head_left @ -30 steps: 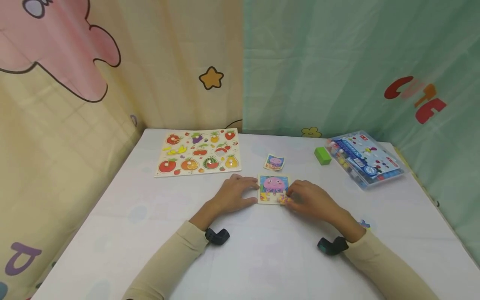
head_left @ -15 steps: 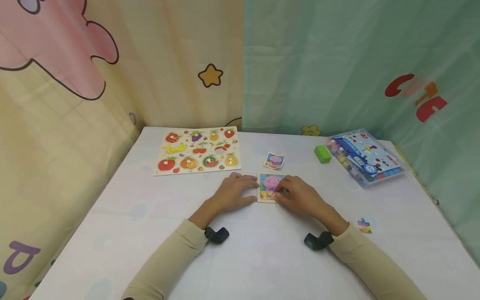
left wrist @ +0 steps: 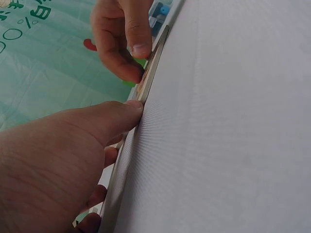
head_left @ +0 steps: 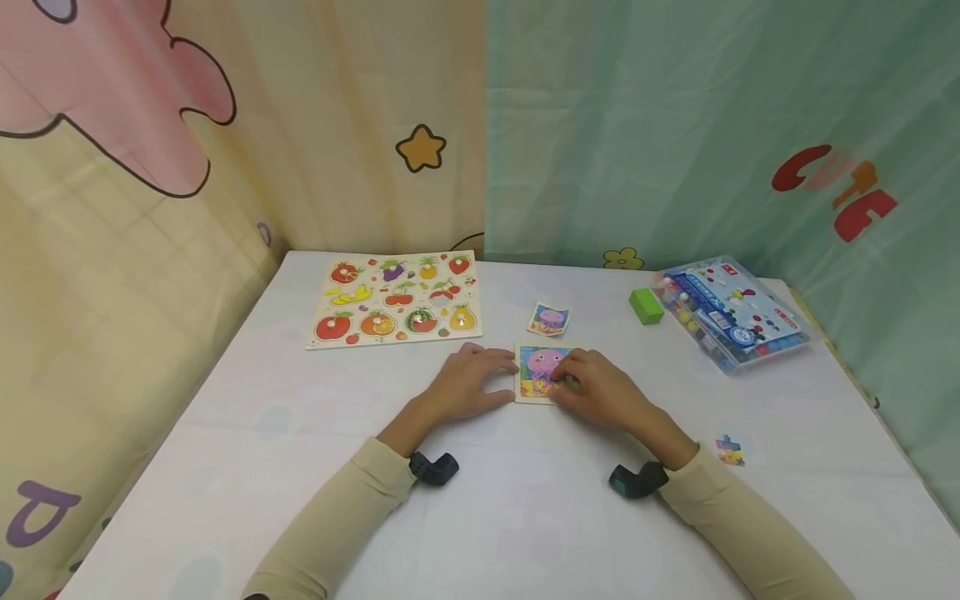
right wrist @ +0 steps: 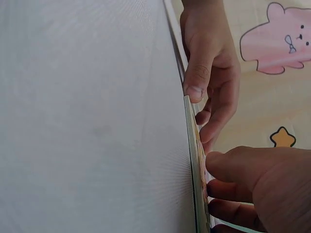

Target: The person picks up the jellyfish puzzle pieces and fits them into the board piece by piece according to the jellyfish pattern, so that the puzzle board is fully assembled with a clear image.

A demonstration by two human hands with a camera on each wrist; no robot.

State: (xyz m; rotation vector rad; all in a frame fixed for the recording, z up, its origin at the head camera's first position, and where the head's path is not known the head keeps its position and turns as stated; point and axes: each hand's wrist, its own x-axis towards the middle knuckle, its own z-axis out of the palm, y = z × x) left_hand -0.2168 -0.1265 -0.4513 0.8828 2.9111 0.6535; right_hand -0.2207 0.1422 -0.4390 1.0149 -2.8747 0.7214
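A small framed jigsaw puzzle (head_left: 542, 367) with a pink octopus picture lies flat on the white table. My left hand (head_left: 468, 383) rests against its left side, index fingertip on the edge and thumb (left wrist: 127, 114) at the near corner. Over the puzzle's right half, my right hand (head_left: 603, 392) bends thumb and fingers down onto a jigsaw piece low in the picture, and this hand hides the right part of the frame. In the right wrist view, the thumb (right wrist: 221, 165) and fingertips meet the puzzle's top surface. A loose jigsaw piece (head_left: 729, 450) lies beside the right forearm.
Behind the puzzle sits a small octopus picture card (head_left: 549, 319). A fruit peg board (head_left: 393, 300) occupies the back left. Toward the back right are a green block (head_left: 646, 307) and a clear plastic case (head_left: 735, 312) of colourful parts. Printed curtains (head_left: 637, 125) hang behind the table.
My right hand has moved left over the puzzle, bringing a jigsaw piece from the right edge into the lower picture. The loose piece by the forearm came into view. My left hand stays put.
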